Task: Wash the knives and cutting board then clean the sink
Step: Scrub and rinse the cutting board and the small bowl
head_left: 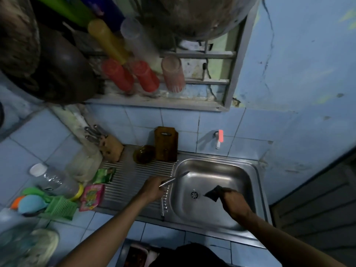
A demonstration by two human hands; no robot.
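Note:
My left hand grips a steel knife by its handle, the blade pointing up and right over the left rim of the steel sink. Over the basin, right of the drain, my right hand holds a dark scouring pad. A brown wooden cutting board stands upright against the tiled wall behind the drainboard. A wooden knife block with several steel handles sticks out at the back left. Another knife lies along the drainboard's right edge.
A pink-handled tap juts from the wall above the sink. A brown glass bowl sits by the board. Sachets, a plastic bottle and a green brush crowd the left counter. Cups hang on a rack overhead.

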